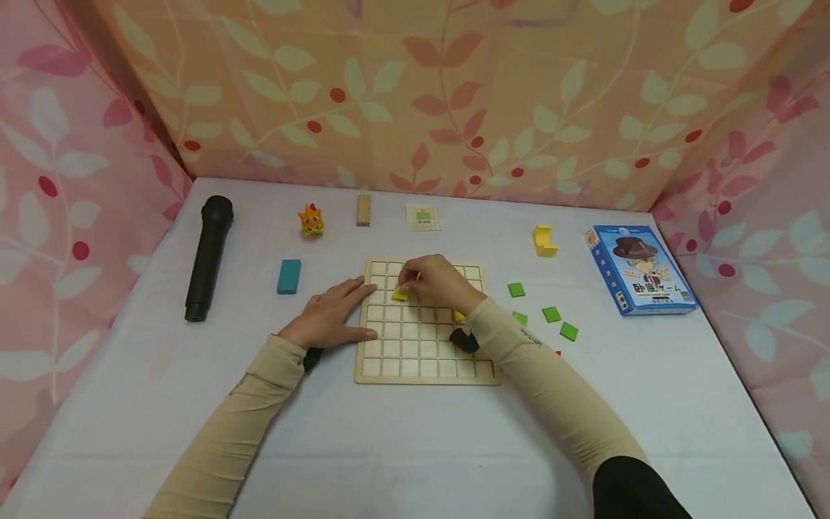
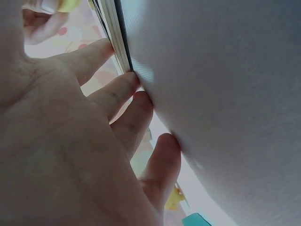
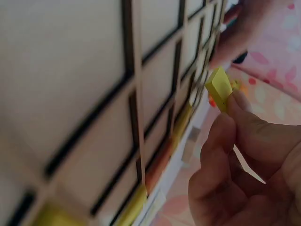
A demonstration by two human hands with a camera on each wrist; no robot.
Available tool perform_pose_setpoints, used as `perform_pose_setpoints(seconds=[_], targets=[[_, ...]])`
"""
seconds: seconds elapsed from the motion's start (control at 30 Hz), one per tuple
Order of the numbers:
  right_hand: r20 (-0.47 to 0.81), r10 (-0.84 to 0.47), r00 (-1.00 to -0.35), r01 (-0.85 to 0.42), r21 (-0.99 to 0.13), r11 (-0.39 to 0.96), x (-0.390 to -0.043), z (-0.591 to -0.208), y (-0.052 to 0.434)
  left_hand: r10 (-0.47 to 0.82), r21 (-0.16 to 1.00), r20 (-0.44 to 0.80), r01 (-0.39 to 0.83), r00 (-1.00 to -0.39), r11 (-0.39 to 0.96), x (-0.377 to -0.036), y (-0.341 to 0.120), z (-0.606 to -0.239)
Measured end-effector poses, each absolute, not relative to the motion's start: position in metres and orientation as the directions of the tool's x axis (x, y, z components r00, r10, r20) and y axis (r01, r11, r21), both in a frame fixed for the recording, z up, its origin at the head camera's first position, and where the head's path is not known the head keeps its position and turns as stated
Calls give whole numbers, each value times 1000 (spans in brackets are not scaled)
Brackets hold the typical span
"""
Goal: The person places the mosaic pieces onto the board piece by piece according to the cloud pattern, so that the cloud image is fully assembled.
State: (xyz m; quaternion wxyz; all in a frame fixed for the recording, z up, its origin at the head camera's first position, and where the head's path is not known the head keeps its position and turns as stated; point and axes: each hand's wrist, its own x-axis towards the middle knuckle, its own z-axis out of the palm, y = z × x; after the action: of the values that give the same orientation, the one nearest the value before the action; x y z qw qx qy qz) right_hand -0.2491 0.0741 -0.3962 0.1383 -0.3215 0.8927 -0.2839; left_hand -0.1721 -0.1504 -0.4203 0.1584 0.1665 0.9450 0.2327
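Observation:
A wooden grid board (image 1: 428,380) lies flat on the white table. My right hand (image 1: 442,280) pinches a small yellow square tile (image 3: 219,86) between thumb and forefinger, above the upper left part of the grid (image 3: 134,75). Along the board's left side rests my left hand (image 1: 329,315), its fingers extended and fingertips (image 2: 123,84) against the edge. Another yellow piece (image 1: 458,316) peeks out beside my right wrist. In the right wrist view, yellow and reddish pieces (image 3: 159,162) sit in the far cells, which my right hand hides in the head view.
Several green tiles (image 1: 551,314) lie right of the board, near a yellow block (image 1: 544,241) and a blue game box (image 1: 643,270). Behind it are a patterned card (image 1: 424,217), a wooden block (image 1: 363,210) and an orange toy (image 1: 312,220). Leftward lie a teal block (image 1: 289,277) and a black microphone (image 1: 209,257).

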Motion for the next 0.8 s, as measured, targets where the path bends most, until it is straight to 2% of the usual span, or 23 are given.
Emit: perform_pose_setpoints(seconds=[0.3,0.8], targets=[[-64,-684,-727,-542,-558,629,-252,-406,61,381,479,-242,231,-893,847,-172,-150,-422],[-119,-759,-639,-625,-495,604,-254,-401,56,380,476,-238,234,-894,848,-173,-151,-422]])
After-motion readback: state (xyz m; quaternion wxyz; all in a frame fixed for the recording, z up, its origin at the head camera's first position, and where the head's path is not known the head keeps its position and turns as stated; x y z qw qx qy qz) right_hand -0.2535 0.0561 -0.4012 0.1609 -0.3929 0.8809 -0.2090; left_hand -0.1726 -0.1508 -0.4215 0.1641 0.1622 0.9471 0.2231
